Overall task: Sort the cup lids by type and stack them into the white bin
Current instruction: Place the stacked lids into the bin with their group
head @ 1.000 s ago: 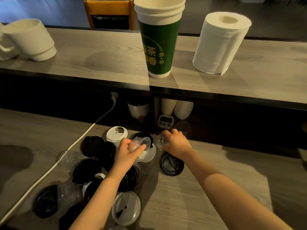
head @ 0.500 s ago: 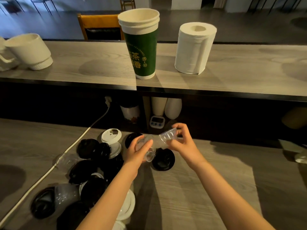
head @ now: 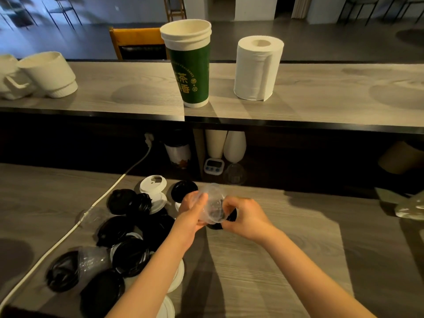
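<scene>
Dim, warm light falls from the far side; forearms cast long shadows toward the camera, edges bow, upper-left background smears

- We are reaching both forearms forward, our hands meeting.
- Our left hand (head: 191, 208) is curling its fingers (head: 202, 198) closed.
- Our right hand (head: 244, 215) is pinching likewise.

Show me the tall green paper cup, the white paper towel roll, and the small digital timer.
Tall green paper cup (head: 192, 74): head view, on its green sleeve.
White paper towel roll (head: 257, 70): head view, on its side.
Small digital timer (head: 213, 165): head view, on its face.
</scene>
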`<move>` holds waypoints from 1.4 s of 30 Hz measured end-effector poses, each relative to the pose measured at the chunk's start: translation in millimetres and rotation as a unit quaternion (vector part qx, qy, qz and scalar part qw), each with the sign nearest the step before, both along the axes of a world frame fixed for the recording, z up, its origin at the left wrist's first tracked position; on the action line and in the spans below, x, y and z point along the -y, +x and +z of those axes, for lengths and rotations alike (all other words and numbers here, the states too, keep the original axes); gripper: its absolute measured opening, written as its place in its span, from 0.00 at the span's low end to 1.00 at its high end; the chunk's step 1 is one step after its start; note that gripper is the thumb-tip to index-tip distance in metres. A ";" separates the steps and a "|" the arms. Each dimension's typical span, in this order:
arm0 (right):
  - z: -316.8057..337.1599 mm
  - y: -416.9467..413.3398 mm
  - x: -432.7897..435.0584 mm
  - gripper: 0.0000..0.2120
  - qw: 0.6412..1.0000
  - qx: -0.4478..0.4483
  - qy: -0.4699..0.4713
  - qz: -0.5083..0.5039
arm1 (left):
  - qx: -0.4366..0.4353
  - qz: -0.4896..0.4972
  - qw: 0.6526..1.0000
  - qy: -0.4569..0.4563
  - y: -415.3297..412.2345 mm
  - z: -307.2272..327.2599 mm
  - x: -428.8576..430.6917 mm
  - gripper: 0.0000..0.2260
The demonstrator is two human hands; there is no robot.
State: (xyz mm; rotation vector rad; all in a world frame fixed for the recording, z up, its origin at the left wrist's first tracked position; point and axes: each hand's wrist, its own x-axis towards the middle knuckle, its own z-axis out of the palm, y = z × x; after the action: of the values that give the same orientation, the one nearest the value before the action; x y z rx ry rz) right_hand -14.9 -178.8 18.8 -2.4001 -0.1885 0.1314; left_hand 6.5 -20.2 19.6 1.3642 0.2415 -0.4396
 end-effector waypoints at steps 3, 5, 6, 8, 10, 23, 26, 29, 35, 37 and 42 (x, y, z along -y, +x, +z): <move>-0.3 2.8 -5.0 0.08 0.998 -0.029 -0.053 0.031 | 0.008 -0.026 1.000 0.011 -3.7 -1.7 0.0 0.16; -6.2 4.9 -4.0 0.11 0.996 -0.053 -0.038 0.052 | 0.013 -0.013 1.000 0.020 -3.8 -5.9 -4.1 0.13; -9.5 6.6 -1.8 0.14 0.996 -0.065 -0.025 0.063 | 0.013 0.003 0.999 0.029 -1.8 -9.2 -7.4 0.12; -15.8 13.3 3.9 0.18 0.996 -0.071 0.009 0.052 | 0.014 0.034 0.998 0.056 3.8 -14.6 -14.5 0.12; -21.4 26.9 11.9 0.18 0.998 -0.060 0.009 0.009 | 0.013 0.059 0.993 0.097 12.3 -19.2 -21.3 0.15; -60.9 97.6 22.2 0.29 0.944 -0.124 -0.305 -0.025 | 0.051 0.058 0.989 0.122 54.9 -28.0 -27.2 0.17; -72.5 72.3 20.6 0.27 0.959 -0.039 -0.275 -0.062 | 0.049 0.049 0.990 0.119 53.9 -31.3 -23.1 0.20; -80.6 57.0 23.3 0.22 0.968 -0.029 -0.238 -0.079 | 0.033 0.036 0.991 0.126 53.9 -37.9 -20.0 0.20; -80.2 79.9 29.5 0.21 0.978 -0.072 -0.183 -0.063 | 0.010 0.037 0.989 0.140 57.7 -42.2 -11.3 0.20; -75.6 88.3 31.9 0.25 0.979 -0.085 -0.179 -0.053 | 0.007 0.036 0.989 0.140 58.2 -42.0 -10.0 0.23; -60.3 79.1 39.5 0.31 0.989 0.000 -0.123 -0.079 | 0.016 0.020 0.991 0.128 52.7 -39.3 -7.4 0.28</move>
State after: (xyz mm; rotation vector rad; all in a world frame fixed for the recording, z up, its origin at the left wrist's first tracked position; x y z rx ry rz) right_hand 64.2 -218.3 -41.5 -2.6499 0.0202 0.0854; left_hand 59.3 -12.8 -19.7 1.6144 0.3063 -0.3611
